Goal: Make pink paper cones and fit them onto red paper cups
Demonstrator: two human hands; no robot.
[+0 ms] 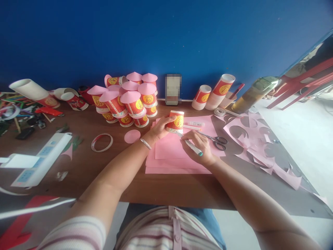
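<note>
My left hand [159,129] grips an upside-down red paper cup [176,121] and presses it onto a stack of pink paper sheets [171,152] on the brown table [109,173]. My right hand [198,148] holds a white pen with a teal cap [194,148], its tip at the cup's rim on the paper. Scissors [217,141] lie just right of my right hand on the pink paper. A cut pink paper circle [132,136] lies left of my left wrist.
A pile of red cups topped with pink paper cones [130,99] stands behind. A tape roll [102,142], a white power strip [39,159], stacked cups [220,91], a gold bottle [253,92] and pink paper scraps [260,146] surround the work spot.
</note>
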